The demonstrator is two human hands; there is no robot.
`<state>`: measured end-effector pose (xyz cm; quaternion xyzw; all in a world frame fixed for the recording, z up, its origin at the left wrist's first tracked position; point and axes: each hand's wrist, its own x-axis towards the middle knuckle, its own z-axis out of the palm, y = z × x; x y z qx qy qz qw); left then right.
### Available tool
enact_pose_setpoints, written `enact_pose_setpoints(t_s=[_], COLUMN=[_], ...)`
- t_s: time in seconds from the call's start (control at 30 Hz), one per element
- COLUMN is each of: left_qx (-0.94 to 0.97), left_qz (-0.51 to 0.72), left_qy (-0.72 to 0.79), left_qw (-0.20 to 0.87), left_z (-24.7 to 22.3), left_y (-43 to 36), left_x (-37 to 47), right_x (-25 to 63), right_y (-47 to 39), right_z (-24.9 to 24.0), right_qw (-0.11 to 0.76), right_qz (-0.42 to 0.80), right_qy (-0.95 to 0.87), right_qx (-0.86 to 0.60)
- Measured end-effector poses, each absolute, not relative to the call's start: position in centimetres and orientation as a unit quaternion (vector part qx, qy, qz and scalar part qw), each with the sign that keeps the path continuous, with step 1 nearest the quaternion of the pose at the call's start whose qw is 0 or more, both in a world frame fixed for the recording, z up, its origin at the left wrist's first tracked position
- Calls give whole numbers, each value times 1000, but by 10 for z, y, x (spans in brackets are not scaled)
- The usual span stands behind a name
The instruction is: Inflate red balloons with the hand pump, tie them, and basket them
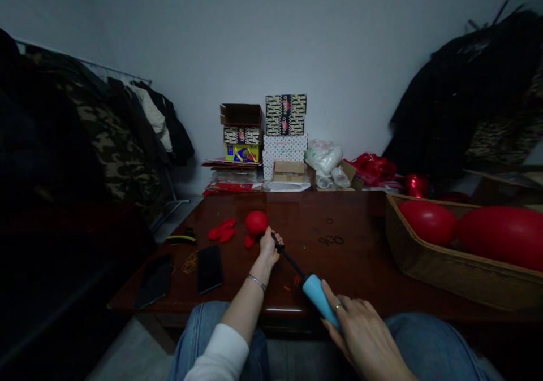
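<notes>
My left hand (270,246) is closed around the black front end of a hand balloon pump, where a small, partly filled red balloon (256,222) sits. The balloon's neck is hidden by my fingers. A black rod (293,263) runs from there back to the pump's light blue body (317,296). My right hand (360,327) wraps around that blue body, in front of the table edge. Left of the balloon lie several flat red balloons (222,230) on the brown table (360,223).
Two dark flat devices (209,269) and yellow rubber bands (190,262) lie at left. Black rings (331,239) lie right of centre. A wicker basket (449,268) with large red balloons (428,221) stands at right. Stacked boxes (285,149) and a plastic bag (323,156) line the back.
</notes>
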<state>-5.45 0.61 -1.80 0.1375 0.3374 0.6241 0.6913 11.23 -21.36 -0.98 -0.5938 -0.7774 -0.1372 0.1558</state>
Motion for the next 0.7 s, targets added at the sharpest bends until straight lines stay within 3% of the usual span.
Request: enact_pose_setpoints(t_s=[0.7], left_qx=[148], left_qz=[576], left_qy=[378], left_qw=[710], left_z=[-31], left_y=[-7], left_x=[-29], right_x=[62], right_y=[-153], right_z=[16], right_qw=[57], right_qz=[-87], right_qy=[-749], right_qx=[-654])
